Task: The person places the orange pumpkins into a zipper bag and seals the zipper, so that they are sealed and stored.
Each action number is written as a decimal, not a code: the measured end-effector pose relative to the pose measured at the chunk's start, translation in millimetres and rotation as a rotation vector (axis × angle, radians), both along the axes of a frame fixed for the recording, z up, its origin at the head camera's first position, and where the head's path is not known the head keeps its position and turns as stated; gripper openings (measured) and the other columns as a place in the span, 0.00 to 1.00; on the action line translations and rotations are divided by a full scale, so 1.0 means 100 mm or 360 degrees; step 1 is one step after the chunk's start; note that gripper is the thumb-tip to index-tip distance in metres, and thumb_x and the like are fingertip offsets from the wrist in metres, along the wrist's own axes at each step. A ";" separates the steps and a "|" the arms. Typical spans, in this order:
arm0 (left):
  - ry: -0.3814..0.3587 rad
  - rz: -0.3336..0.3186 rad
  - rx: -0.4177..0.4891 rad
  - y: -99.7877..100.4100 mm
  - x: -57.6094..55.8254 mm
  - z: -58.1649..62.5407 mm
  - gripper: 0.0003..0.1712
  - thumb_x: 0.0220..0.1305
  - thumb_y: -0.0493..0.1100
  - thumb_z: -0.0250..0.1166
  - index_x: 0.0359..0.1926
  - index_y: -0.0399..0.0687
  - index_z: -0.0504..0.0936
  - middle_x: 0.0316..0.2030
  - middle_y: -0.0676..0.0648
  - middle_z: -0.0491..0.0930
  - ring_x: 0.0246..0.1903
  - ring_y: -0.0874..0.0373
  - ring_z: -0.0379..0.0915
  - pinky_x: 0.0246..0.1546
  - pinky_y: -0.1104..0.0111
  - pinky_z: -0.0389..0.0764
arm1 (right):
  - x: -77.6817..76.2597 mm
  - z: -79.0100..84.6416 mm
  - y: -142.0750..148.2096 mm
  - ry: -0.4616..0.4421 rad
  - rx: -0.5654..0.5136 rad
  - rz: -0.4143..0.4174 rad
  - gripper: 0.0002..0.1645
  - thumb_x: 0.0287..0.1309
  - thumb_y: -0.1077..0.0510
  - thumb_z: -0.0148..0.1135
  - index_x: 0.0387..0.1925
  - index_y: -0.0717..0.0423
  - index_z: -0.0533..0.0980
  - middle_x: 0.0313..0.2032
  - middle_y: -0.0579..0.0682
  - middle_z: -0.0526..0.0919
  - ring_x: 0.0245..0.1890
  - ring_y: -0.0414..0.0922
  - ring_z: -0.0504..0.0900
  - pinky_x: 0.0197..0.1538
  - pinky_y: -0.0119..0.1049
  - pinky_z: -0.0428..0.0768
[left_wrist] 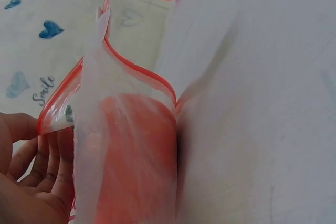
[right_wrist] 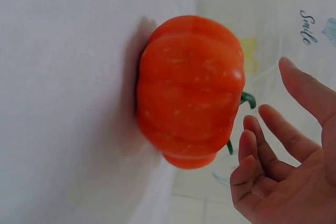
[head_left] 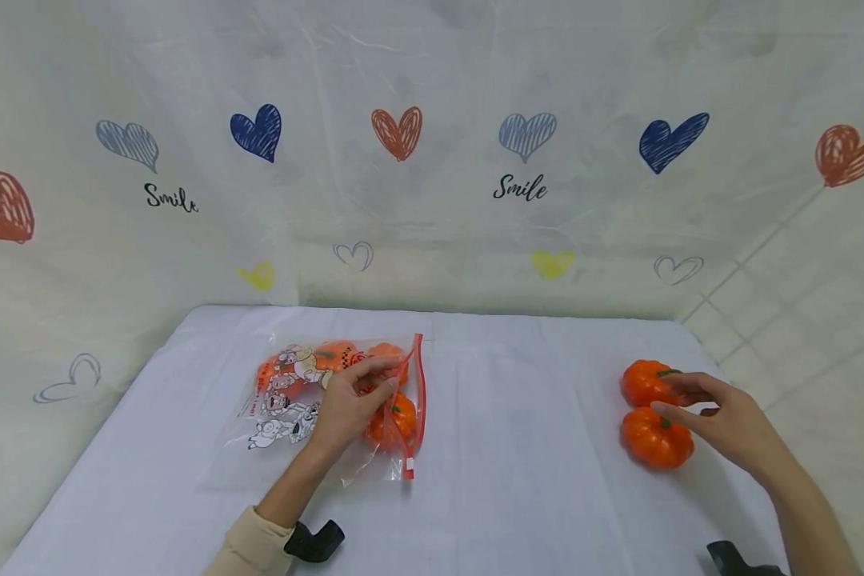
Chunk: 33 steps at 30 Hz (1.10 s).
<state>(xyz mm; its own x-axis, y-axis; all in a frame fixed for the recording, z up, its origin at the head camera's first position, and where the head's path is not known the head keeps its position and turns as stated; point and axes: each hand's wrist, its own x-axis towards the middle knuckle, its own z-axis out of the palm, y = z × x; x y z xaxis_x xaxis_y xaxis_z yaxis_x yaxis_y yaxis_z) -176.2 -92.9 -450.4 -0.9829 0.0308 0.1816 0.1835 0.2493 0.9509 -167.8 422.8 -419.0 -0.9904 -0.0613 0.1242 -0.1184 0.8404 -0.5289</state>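
On the left of the table lies a clear zip bag (head_left: 241, 460) printed with cartoon figures, with several small orange pumpkins (head_left: 403, 420) inside. My left hand (head_left: 349, 404) pinches the upper layer of its red-edged mouth between thumb and fingers; the left wrist view shows the red zip strip (left_wrist: 140, 69) spread apart. Over at the right, a far pumpkin (head_left: 644, 384) and a nearer pumpkin (head_left: 655, 444), both orange with green stems, sit close together. My right hand (head_left: 742, 424) hovers beside their tops with fingers spread; the right wrist view shows a gap between them and the nearer pumpkin (right_wrist: 191, 85).
A white cloth (head_left: 504, 448) covers the table, which ends at a back wall (head_left: 461, 232) printed with hearts and "Smile". Black curved pieces show near each wrist, one at the left sleeve (head_left: 248, 544).
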 end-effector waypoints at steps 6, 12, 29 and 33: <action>-0.0001 -0.0007 -0.0005 -0.01 0.01 -0.01 0.16 0.70 0.42 0.69 0.57 0.54 0.87 0.48 0.47 0.85 0.46 0.53 0.77 0.42 0.79 0.81 | 0.01 -0.03 0.09 -0.0153 0.0030 0.0015 0.35 0.65 0.42 0.70 0.63 0.60 0.76 0.56 0.64 0.83 0.38 0.15 0.68 0.39 0.20 0.77; -0.0020 -0.0011 -0.0009 0.00 0.02 -0.01 0.16 0.70 0.42 0.69 0.58 0.54 0.87 0.48 0.47 0.85 0.46 0.54 0.77 0.41 0.78 0.82 | 0.02 -0.08 0.15 -0.0328 0.0012 0.0069 0.37 0.67 0.41 0.68 0.66 0.60 0.74 0.59 0.63 0.81 0.46 0.28 0.78 0.40 0.25 0.81; 0.0007 -0.0048 0.0015 0.00 0.00 0.01 0.17 0.71 0.43 0.69 0.59 0.54 0.86 0.49 0.46 0.85 0.47 0.53 0.77 0.41 0.79 0.82 | 0.00 -0.11 0.15 -0.0748 0.0006 0.0107 0.52 0.66 0.40 0.69 0.72 0.74 0.60 0.63 0.78 0.71 0.54 0.60 0.81 0.45 0.40 0.89; 0.0000 -0.0040 0.0009 0.00 0.01 0.01 0.17 0.71 0.43 0.69 0.59 0.50 0.86 0.49 0.43 0.85 0.46 0.54 0.77 0.42 0.79 0.81 | 0.03 -0.10 0.16 -0.0815 -0.0020 0.0117 0.55 0.63 0.42 0.72 0.74 0.73 0.57 0.61 0.78 0.72 0.50 0.53 0.83 0.44 0.40 0.89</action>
<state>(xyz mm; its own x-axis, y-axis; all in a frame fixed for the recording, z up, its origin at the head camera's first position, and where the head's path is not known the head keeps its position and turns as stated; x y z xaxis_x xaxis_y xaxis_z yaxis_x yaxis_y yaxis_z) -175.4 -92.6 -449.8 -0.9819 0.0542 0.1815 0.1892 0.2393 0.9523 -165.1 438.6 -429.0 -0.9175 -0.1345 -0.3743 0.1001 0.8326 -0.5447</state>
